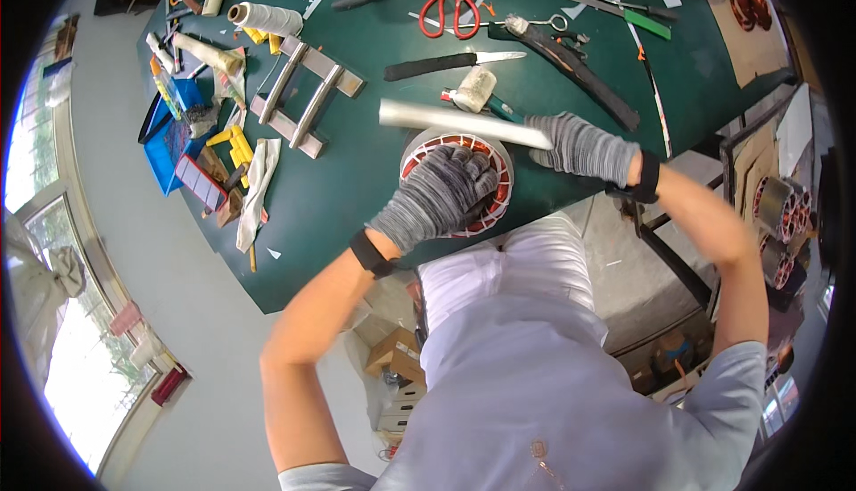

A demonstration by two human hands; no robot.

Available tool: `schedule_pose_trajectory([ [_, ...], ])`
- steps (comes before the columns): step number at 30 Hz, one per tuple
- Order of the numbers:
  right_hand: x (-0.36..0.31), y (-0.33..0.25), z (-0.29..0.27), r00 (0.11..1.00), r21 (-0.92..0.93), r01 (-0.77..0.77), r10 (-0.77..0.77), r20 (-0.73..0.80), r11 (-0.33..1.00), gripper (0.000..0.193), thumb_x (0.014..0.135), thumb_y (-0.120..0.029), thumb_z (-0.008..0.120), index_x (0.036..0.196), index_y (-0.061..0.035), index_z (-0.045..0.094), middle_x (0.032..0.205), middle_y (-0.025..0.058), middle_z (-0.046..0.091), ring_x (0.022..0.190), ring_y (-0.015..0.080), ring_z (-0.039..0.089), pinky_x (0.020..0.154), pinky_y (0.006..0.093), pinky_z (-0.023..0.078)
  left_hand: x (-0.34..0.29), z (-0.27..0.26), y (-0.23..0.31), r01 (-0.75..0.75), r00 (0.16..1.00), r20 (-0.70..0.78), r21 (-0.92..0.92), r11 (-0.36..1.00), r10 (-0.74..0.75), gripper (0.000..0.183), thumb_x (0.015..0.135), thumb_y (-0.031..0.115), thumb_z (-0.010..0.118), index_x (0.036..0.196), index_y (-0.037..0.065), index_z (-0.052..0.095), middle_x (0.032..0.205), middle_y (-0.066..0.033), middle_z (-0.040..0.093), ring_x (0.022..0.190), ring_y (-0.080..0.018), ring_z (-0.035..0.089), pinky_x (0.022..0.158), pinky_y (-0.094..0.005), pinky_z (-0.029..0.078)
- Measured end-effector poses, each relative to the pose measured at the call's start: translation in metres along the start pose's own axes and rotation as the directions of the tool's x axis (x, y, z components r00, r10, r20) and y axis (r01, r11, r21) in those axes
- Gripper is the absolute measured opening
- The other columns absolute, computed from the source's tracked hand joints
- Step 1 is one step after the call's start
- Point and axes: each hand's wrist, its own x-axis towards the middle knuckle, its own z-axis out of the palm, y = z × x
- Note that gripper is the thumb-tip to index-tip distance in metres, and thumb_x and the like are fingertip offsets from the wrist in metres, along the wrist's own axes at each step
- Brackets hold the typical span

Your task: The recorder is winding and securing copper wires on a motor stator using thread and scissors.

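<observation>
A round motor stator [505, 189] with copper-red windings laced in white cord stands at the table's front edge. My left hand [441, 189], in a grey knit glove, lies over it with its fingers curled down onto the ring. My right hand [584, 148], gloved alike, is closed around the right end of a long pale flat bar [464, 123]. The bar is smeared by motion and reaches left above the stator's far rim; its material is unclear. Just beyond the bar lie a whitish mallet-like head [474, 88] and a dark green handle [506, 110].
On the green table [357, 197] lie a knife with a black-wrapped handle [432, 66], red-handled scissors [443, 16], a black-wrapped tool [575, 72], a metal frame [308, 94], a thread cone [266, 18] and a blue tray [160, 148]. More stators [777, 210] stand at right.
</observation>
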Motion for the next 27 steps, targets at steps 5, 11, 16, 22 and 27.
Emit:
schedule_pose_trajectory([
  [5,0.021,0.045,-0.036,0.917,0.232,-0.302,0.216,0.335,0.925,0.028,0.079,-0.028,0.059,0.096,-0.0055,0.059,0.075,0.0147,0.062,0.071,0.0346,0.060,0.063,0.0397,0.048,-0.008,-0.006,0.025,-0.179,0.981,-0.072,0.030,0.983,0.181,0.036,0.069,0.022,0.064,0.101,0.007,0.058,0.103,-0.0129,0.058,0.095,-0.0268,0.056,0.082,-0.0410,0.046],
  [11,0.006,0.014,-0.017,0.884,0.378,-0.101,-0.092,0.459,0.920,0.027,0.079,-0.024,0.061,0.100,-0.0060,0.059,0.085,0.0152,0.061,0.076,0.0292,0.058,0.073,0.0331,0.049,0.005,0.012,0.075,0.729,0.514,-0.400,-0.263,0.632,-0.759,0.037,0.072,0.025,0.062,0.099,0.002,0.053,0.098,-0.0187,0.053,0.091,-0.0371,0.052,0.081,-0.0495,0.039],
  [16,0.022,0.025,0.003,0.918,0.593,-0.386,0.232,0.321,0.707,0.030,0.084,-0.028,0.057,0.102,-0.0040,0.056,0.094,0.0150,0.060,0.091,0.0278,0.056,0.081,0.0357,0.044,0.004,0.005,0.063,0.629,0.677,-0.322,-0.214,0.748,-0.661,0.040,0.070,0.028,0.065,0.099,0.004,0.053,0.098,-0.0180,0.053,0.090,-0.0370,0.051,0.081,-0.0499,0.039],
  [22,0.036,0.024,-0.028,0.916,-0.135,0.066,-0.006,0.402,0.989,0.028,0.078,-0.022,0.059,0.103,-0.0095,0.057,0.076,0.0121,0.064,0.061,0.0327,0.060,0.058,0.0393,0.049,-0.005,0.002,0.051,0.456,0.805,-0.313,-0.216,0.863,-0.504,0.039,0.069,0.030,0.066,0.099,0.007,0.054,0.099,-0.0160,0.054,0.090,-0.0344,0.052,0.078,-0.0467,0.041],
  [27,-0.005,-0.056,-0.037,0.826,0.184,-0.333,0.192,0.529,0.925,0.028,0.086,-0.023,0.052,0.104,-0.0019,0.054,0.103,0.0218,0.058,0.099,0.0386,0.055,0.097,0.0402,0.039,-0.005,0.005,0.043,0.386,0.882,-0.195,-0.226,0.895,-0.429,0.040,0.070,0.030,0.065,0.101,0.008,0.053,0.101,-0.0152,0.054,0.091,-0.0334,0.052,0.078,-0.0473,0.041],
])
